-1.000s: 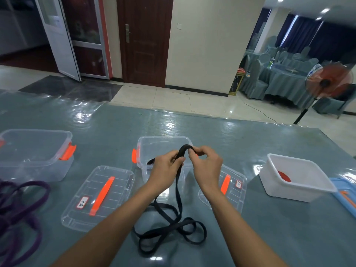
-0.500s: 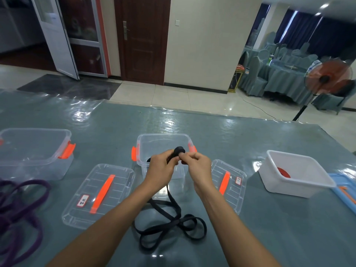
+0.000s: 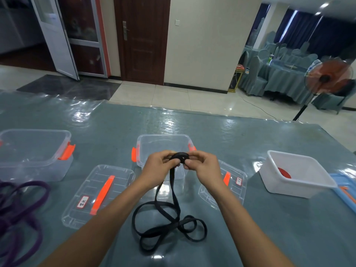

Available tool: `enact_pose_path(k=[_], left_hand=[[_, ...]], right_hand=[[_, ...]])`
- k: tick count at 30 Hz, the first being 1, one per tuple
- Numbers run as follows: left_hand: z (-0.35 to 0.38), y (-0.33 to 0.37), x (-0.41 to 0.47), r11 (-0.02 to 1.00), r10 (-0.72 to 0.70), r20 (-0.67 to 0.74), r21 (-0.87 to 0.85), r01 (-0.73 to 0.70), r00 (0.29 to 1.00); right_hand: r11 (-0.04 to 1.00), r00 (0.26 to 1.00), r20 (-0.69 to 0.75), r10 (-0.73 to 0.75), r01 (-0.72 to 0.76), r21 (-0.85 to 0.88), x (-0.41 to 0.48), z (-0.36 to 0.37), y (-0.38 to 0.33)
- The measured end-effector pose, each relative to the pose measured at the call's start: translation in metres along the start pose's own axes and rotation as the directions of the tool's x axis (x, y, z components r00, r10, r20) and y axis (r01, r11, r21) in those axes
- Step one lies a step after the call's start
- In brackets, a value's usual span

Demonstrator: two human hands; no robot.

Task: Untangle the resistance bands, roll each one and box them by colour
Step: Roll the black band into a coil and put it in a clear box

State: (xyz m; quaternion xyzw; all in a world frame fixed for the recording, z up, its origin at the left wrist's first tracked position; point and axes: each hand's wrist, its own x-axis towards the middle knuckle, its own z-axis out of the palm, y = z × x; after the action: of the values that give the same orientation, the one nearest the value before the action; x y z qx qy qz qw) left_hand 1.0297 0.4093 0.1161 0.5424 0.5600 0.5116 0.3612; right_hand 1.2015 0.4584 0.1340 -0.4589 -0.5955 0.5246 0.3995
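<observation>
Pinches rolled end of black resistance band (image 3: 180, 157) w/ left grip (image 3: 158, 167) and right grip (image 3: 203, 167), both clamped on it, just in front of centre clear box (image 3: 163, 140). Trails rest down into loose loops on counter (image 3: 240, 143) btwn clear lids (image 3: 100, 193). Shows purple bands (image 3: 21, 201) far left, red roll (image 3: 284, 172) in white tub (image 3: 300, 186) at right.

Bright, even indoor light. Glare ripples across the table cover (image 3: 123, 120) beyond the left hand (image 3: 157, 167) and right hand (image 3: 202, 167), and there's one white glint down between the forearms. Both hands are crisp, and the band (image 3: 174, 191) throws only a faint, soft shadow below them. Far right, the fan (image 3: 329, 78) blurs. Ceiling spots (image 3: 324, 5) smear above it. Far left, the door (image 3: 57, 39) leans, bent by the wide lens.
</observation>
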Motion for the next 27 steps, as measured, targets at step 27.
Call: enact_pose_path(k=[27], left_hand=[[0.013,-0.003,-0.015,0.968,0.008,-0.197,-0.246,-0.057,0.98]], right_hand=[[0.974,0.998,0.049,0.051,-0.06,0.218,-0.019,0.011,0.0]])
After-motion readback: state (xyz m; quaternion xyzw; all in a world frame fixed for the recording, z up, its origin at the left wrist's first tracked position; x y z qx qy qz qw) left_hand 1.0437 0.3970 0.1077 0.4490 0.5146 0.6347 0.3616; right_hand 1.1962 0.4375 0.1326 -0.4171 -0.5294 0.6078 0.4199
